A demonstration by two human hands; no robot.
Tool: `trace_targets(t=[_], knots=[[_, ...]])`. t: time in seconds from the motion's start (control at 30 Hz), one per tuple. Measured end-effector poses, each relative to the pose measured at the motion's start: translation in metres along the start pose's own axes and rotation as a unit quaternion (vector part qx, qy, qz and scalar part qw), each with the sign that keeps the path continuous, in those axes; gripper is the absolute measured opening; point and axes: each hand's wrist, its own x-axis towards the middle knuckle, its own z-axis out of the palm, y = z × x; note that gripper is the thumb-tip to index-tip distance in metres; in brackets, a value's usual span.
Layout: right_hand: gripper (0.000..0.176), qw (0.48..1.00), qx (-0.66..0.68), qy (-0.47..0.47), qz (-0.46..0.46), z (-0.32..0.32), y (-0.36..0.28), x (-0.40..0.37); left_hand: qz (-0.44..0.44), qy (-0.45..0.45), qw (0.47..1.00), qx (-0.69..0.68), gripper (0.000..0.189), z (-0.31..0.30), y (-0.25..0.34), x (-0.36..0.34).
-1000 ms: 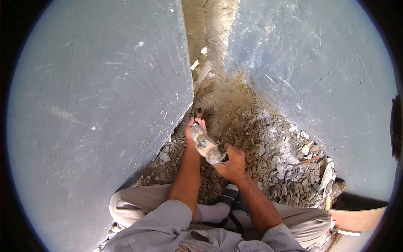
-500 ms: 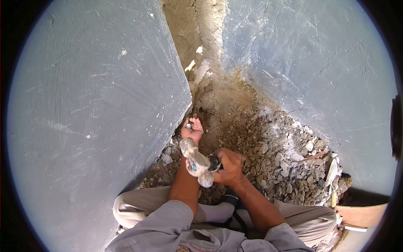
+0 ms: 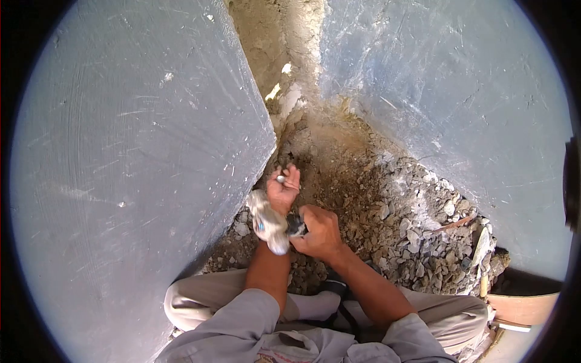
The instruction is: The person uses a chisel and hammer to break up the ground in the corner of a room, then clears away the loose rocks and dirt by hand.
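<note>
The pale, lumpy hammer (image 3: 269,226) has swung left and farther. At left stands a scratched grey wall (image 3: 133,181); next, the hammer is over the left wrist. The left hand (image 3: 283,193) curls its fingers about a rounded metal rod (image 3: 280,179); the right hand (image 3: 319,232) clenches the dark handle (image 3: 295,225). Rightward lies jagged, stony rubble (image 3: 417,245).

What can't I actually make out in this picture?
Head view:
- Hammer: its head is blurred, so surface details are lost.
- Its handle: mostly covered by the right hand.
- Metal piece: only a rounded end shows; the left hand hides anything beyond.
- Tan container: its right side is cut off by the dark round border.
</note>
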Motion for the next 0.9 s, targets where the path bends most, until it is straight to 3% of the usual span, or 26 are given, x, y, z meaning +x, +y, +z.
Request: trace_targets(t=[0.1,0.23,0.37,0.73,0.9], knots=[[0.033,1.0,0.005,-0.009,-0.028,-0.013,-0.006,0.002,-0.059,-0.013,0.991,0.117,0.017,-0.019,-0.015,0.007],[0.032,0.996,0.002,-0.036,0.087,-0.015,-0.001,-0.021,-0.104,-0.021,0.987,0.119,0.018,-0.011,-0.028,0.003],[0.031,0.988,-0.024,-0.046,0.145,-0.013,0.012,-0.033,-0.033,-0.021,0.983,0.18,0.018,-0.008,-0.029,0.001],[0.027,0.976,0.024,-0.062,0.209,-0.018,0.009,-0.025,-0.032,-0.012,0.991,0.128,0.016,0.004,-0.019,-0.007],[0.028,0.991,0.035,-0.009,0.131,-0.017,0.009,-0.026,0.037,0.05,0.997,0.053,0.006,0.011,-0.028,-0.003]])
